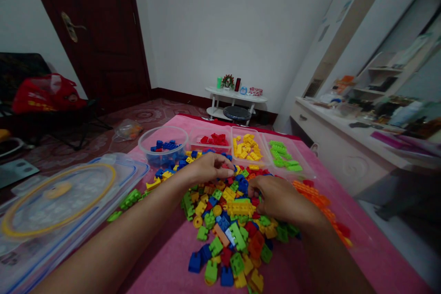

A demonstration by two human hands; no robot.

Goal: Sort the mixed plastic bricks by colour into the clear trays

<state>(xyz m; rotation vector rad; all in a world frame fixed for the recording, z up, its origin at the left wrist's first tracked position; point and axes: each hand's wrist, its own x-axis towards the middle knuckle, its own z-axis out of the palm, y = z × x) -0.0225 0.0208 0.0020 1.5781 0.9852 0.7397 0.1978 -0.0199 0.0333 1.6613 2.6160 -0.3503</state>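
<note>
A heap of toy building bricks (210, 206) in blue, yellow, green, red and orange spreads over the pink cloth. At the heap's far side, my left hand (212, 167) has its fingers curled down beside red bricks; what they grip, if anything, is hidden. My right hand (272, 195) dips into the right part of the heap with bent fingers, close to blue and red bricks. Its fingertips are partly hidden. Behind the hands stand a round tub of blue bricks (163, 129) and clear boxes of red bricks (215, 139), yellow bricks (248, 147) and green bricks (280, 154).
Orange bricks (315, 197) lie in a clear tray at the right. A large clear lid with a yellow ring (113, 170) rests at the left. Beyond the pink-covered table (155, 257) are a white side table (237, 95), a dresser (344, 133) and a door (99, 32).
</note>
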